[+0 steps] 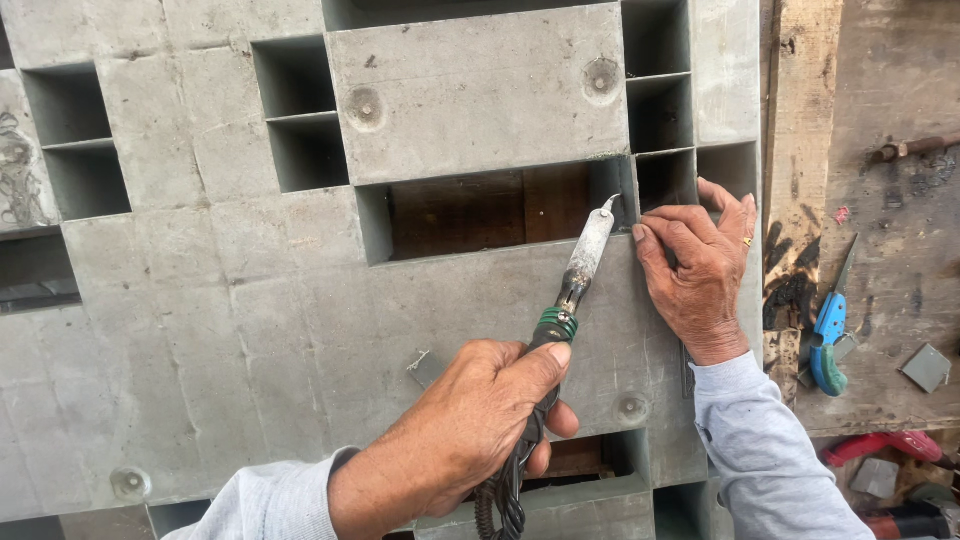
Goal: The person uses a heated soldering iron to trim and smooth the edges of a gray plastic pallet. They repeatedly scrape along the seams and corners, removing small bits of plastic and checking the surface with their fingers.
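A grey plastic pallet point(250, 300) with square openings fills most of the view. My left hand point(470, 430) grips the dark handle of an iron-like tool point(585, 255) with a flat metal blade, a green collar and a twisted cord hanging below. The blade tip touches the upper right corner of a wide rectangular opening point(470, 210), beside a thin rib. My right hand point(700, 270), with a ring on one finger, lies flat on the pallet just right of the tip, its fingertips pressing by the rib.
A worn wooden board point(800, 120) runs along the pallet's right edge. On the stained surface beyond it lie blue-handled snips point(828, 335), a red-handled tool point(890, 445), small metal pieces point(925, 366) and a rusty tool point(912, 147).
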